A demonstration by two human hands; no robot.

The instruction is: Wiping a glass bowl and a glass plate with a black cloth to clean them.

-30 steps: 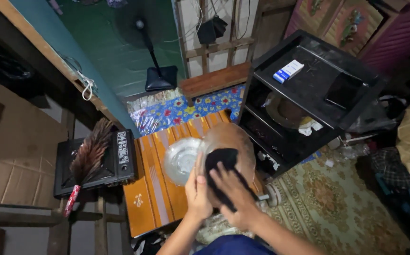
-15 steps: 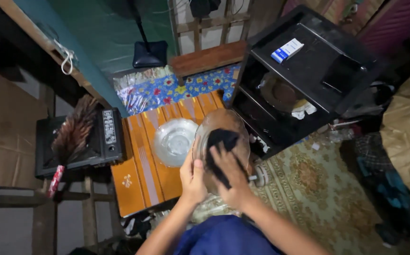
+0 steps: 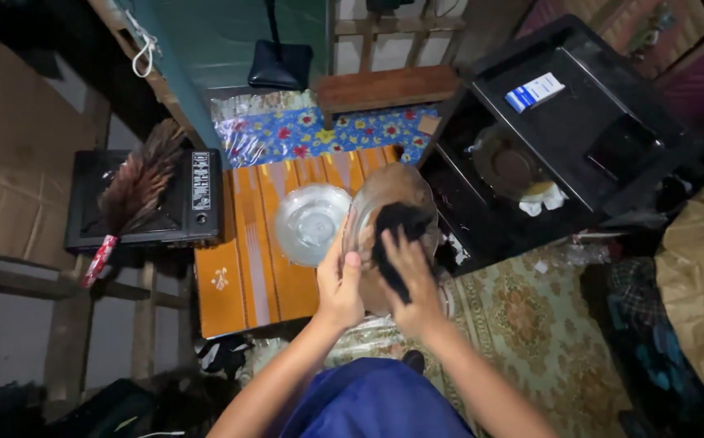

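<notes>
My left hand (image 3: 341, 285) grips the near rim of a clear, brownish glass dish (image 3: 391, 195), held tilted above the floor. My right hand (image 3: 410, 284) presses a black cloth (image 3: 397, 235) against the inside of that dish. Just left of it, a second clear glass bowl (image 3: 311, 223) rests on an orange patterned cloth (image 3: 246, 251) spread over a low surface.
A black plastic shelf unit (image 3: 571, 138) with a blue-and-white box (image 3: 534, 91) stands at right. A feather duster (image 3: 133, 195) lies on a black portable stove (image 3: 145, 199) at left. A patterned rug (image 3: 547, 332), floral mat (image 3: 319, 134) and fan base (image 3: 281, 63) surround them.
The view shifted, so everything sits a little to the right in the frame. Both hands keep hold of the dish and cloth; the cloth hand has slid slightly across the glass.
</notes>
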